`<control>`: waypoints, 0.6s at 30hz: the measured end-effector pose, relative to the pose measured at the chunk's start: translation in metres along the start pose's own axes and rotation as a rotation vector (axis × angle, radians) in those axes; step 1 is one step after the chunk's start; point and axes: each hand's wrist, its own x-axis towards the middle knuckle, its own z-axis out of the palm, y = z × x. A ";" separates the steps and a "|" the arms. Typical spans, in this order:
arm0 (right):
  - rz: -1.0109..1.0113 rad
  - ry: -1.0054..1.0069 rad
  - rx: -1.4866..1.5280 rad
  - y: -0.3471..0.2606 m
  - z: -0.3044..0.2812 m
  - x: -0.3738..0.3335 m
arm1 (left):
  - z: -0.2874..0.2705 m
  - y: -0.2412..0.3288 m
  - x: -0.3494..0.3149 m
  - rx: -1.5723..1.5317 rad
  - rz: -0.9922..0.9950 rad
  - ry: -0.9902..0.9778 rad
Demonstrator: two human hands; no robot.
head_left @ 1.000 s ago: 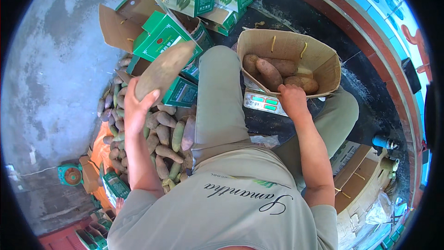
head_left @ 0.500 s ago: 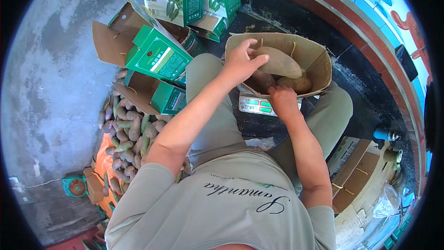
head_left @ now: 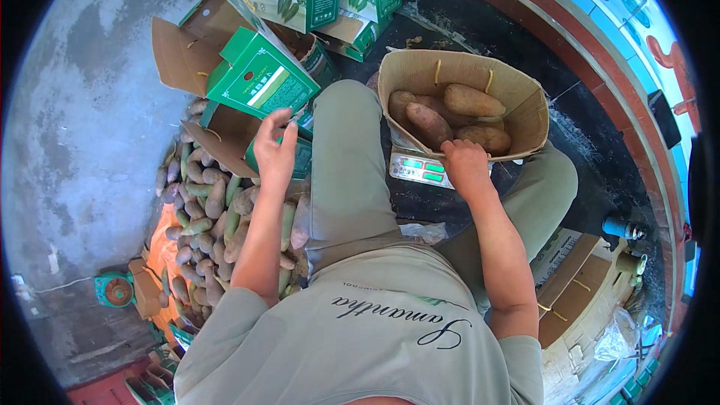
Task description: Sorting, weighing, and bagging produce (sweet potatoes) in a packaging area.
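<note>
My right hand (head_left: 466, 165) grips the near rim of an open cardboard box (head_left: 517, 94) in front of me. Inside the box lie several long, soil-covered radishes, one a reddish-brown radish (head_left: 428, 123) by the near left side, another a tan radish (head_left: 472, 100) toward the far side. A scale (head_left: 409, 167) with green-lit displays shows under the box's near side. My left hand (head_left: 274, 151) is off to the left of my knee, fingers apart and holding nothing. It is nearest to an open green box (head_left: 303, 157) lying above the heap.
A large heap of soil-covered radishes (head_left: 216, 199) lies at my left, partly on an orange sheet (head_left: 163, 244). Green printed boxes (head_left: 259, 79) stand beyond it. At right are another open box (head_left: 574, 285), a blue cylindrical container (head_left: 624, 226) and a clear plastic bag (head_left: 616, 336).
My left hand has let go of a large radish in the box and moved left, toward the heap. My right hand stays at the box's near rim.
</note>
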 end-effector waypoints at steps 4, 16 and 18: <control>0.001 0.031 0.026 0.000 0.000 -0.001 | -0.025 -0.085 -0.049 0.266 -0.173 -0.027; 0.018 0.029 0.079 -0.008 -0.010 0.003 | -0.058 -0.294 -0.260 0.686 -0.887 -0.645; 0.004 -0.022 0.077 -0.008 -0.011 0.003 | -0.052 -0.290 -0.280 0.627 -0.978 -0.682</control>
